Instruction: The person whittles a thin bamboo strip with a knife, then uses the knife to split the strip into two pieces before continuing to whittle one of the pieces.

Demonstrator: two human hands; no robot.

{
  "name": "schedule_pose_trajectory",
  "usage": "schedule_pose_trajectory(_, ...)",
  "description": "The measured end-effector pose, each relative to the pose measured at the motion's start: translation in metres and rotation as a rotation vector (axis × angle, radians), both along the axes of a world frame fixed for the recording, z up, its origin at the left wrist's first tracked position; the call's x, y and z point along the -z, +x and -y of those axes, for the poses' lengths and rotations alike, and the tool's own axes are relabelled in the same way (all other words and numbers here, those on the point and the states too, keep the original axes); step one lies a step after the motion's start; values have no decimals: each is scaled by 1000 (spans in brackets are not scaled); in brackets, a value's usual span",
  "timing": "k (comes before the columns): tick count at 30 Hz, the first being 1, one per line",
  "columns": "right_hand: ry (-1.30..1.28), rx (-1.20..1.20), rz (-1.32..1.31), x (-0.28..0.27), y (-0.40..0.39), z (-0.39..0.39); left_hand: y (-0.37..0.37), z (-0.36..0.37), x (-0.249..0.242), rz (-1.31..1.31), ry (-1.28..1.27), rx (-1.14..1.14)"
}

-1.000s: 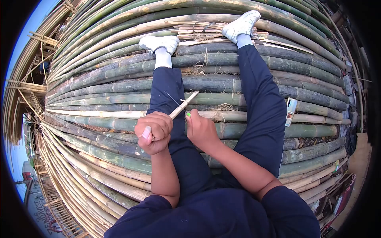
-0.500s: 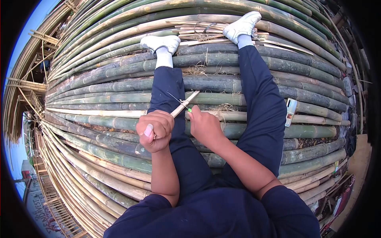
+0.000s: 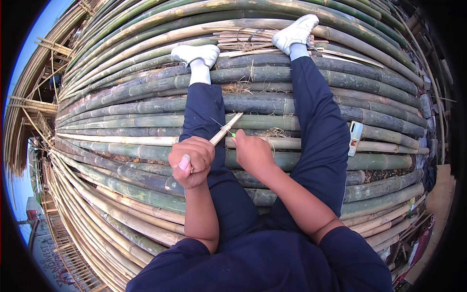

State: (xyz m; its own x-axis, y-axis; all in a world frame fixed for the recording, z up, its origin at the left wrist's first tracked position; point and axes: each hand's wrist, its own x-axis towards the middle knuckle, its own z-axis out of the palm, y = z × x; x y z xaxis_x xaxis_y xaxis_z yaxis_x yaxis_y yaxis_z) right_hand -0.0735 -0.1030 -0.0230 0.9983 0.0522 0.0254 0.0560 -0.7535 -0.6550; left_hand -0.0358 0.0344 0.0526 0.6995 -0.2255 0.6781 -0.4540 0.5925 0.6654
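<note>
My left hand (image 3: 191,161) is closed round a pale split bamboo stick (image 3: 226,128), whose far end points up and to the right. In my right hand (image 3: 253,155) is a knife; a bit of its green handle (image 3: 233,135) shows at the fingertips, and most of the handle is hidden in the fist. The thin blade (image 3: 217,122) lies across the stick, pointing up and left. Both hands are above my dark trouser legs, the right one between the knees.
Long bamboo poles (image 3: 262,73) lie side by side under my legs. A bundle of split strips (image 3: 243,39) rests between my white shoes. A phone (image 3: 355,138) lies beside my right leg. Shavings (image 3: 238,87) are scattered on the poles.
The knife blade has shifted slightly down and to the right along the stick. A curl of shaving seen at the blade before no longer shows there. Both hands have moved only slightly.
</note>
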Motion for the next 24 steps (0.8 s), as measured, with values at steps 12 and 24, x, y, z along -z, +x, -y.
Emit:
schedule_pose_trajectory(12, 118, 76, 43, 28, 1, -12, -2, 4, -3, -6, 22, -13)
schedule_pose_trajectory(24, 180, 26, 105, 1, -10, -16, 4, -3, -1, 3, -13, -15)
